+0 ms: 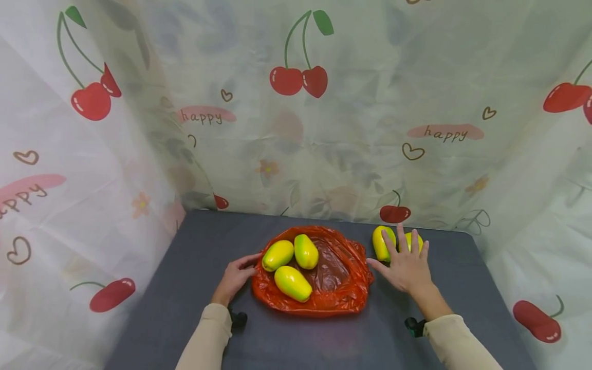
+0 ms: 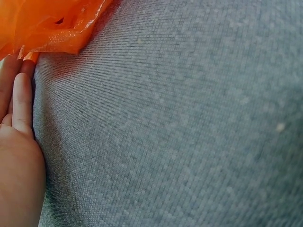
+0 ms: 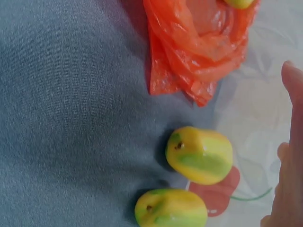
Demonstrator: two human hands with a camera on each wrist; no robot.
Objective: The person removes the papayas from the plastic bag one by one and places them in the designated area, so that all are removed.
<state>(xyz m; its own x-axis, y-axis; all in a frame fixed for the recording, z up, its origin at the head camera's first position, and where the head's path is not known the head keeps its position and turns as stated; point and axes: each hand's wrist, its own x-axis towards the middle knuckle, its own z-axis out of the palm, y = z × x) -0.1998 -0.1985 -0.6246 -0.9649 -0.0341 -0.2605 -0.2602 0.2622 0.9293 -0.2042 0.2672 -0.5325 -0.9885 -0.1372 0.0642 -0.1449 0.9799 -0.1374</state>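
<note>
A red plastic bag [image 1: 330, 262] lies spread open on the table, with three yellow-green mangoes [image 1: 293, 283] in its left half. My left hand [image 1: 235, 280] is at the bag's left edge; the left wrist view shows its fingertips at the orange-looking plastic [image 2: 57, 28], a bit of it between them. To the right of the bag, my right hand [image 1: 409, 270] is spread wide with nothing in it. Two more mangoes [image 1: 383, 241] lie by its fingers, one partly hidden behind them. In the right wrist view both mangoes [image 3: 199, 156] lie apart from the hand.
The dark grey table [image 1: 208, 231] ends at a white curtain [image 1: 361, 154] printed with cherries, which hangs behind and along both sides. The two outside mangoes lie close to the table's back edge.
</note>
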